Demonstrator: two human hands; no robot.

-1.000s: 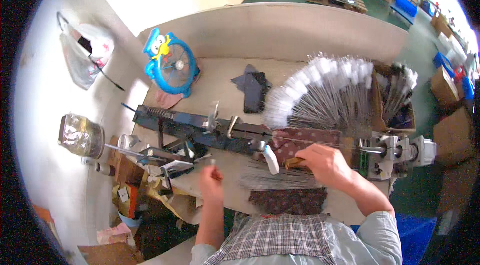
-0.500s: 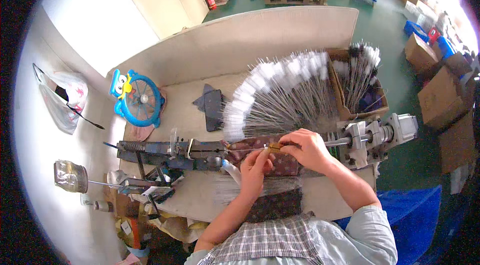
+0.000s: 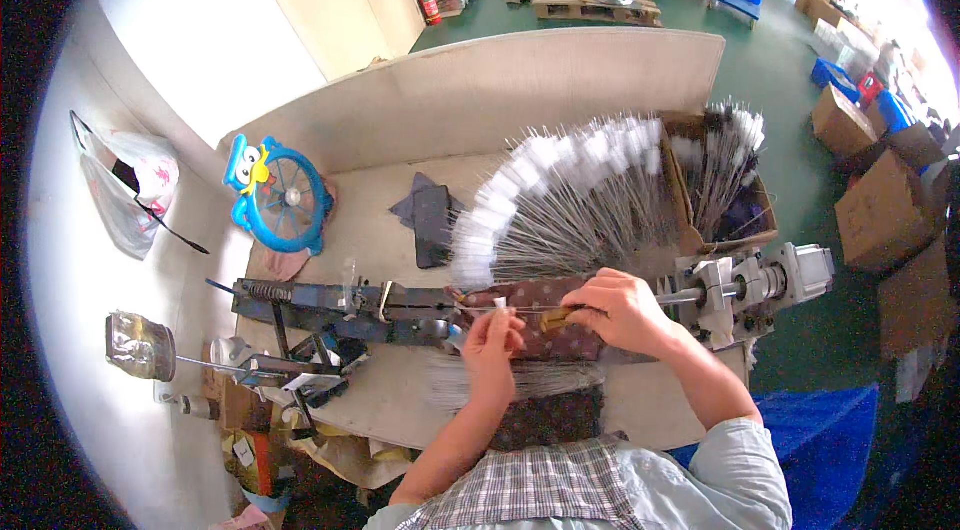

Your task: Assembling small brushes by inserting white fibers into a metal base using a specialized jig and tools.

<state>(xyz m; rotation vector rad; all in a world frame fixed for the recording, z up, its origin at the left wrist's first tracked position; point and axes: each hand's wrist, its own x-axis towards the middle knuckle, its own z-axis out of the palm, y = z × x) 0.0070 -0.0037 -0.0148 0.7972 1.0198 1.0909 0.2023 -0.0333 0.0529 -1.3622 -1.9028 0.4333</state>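
Note:
My left hand (image 3: 493, 342) is closed in a pinch, with a small white piece (image 3: 501, 304) standing at its fingertips. A thin wire (image 3: 535, 310) runs level between my two hands. Closed around a short brass-coloured piece (image 3: 555, 319) is my right hand (image 3: 625, 310), set to the right of the left one. Both hands are over a dark red patterned cloth (image 3: 560, 344). Behind them, thin wire brushes with white tips (image 3: 515, 185) lie fanned out in a large heap. Whether the wire passes through the brass piece is too small to tell.
A bench machine has a dark rail (image 3: 310, 300) on the left and a metal spindle unit (image 3: 755, 280) on the right. More brushes stand in a cardboard box (image 3: 680, 180). A phone (image 3: 432, 225) and a blue toy-shaped fan (image 3: 285, 198) are further back. Loose wires (image 3: 560, 375) lie near me.
My left hand has moved left, away from my right hand, and the white piece now shows above its fingertips. The brass-coloured piece has stayed with my right hand and is tilted more.

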